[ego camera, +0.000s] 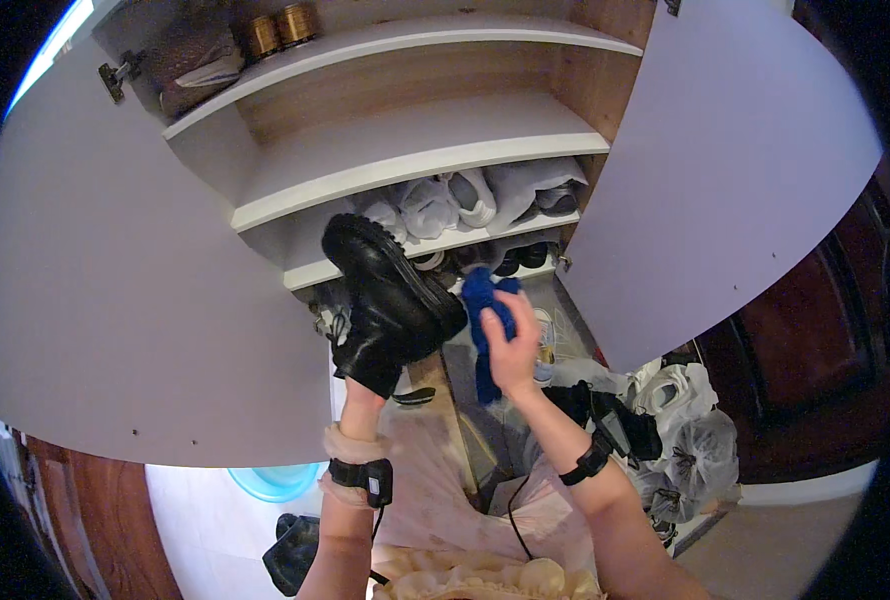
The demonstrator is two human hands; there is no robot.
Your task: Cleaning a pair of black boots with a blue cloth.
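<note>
A black leather lace-up boot (392, 300) with a thick ridged sole is held up in front of the open shoe cabinet. My left hand (366, 394) is inside the boot's shaft, with its fingers hidden; only the wrist shows below the opening. My right hand (511, 341) grips a blue cloth (482, 322) just right of the boot's heel, and part of the cloth hangs down. Whether cloth and boot touch is hard to tell. Behind them, white shoes (472, 197), some in clear plastic bags, stand on a lower cabinet shelf (422, 176).
Wide cabinet doors stand open at left (152, 277) and right (707, 172). Bagged shoes (689, 457) are piled on the right. A light-blue basin (280, 482) and another black boot (293, 551) are on the floor at left. Gold tins (296, 24) stand on an upper shelf.
</note>
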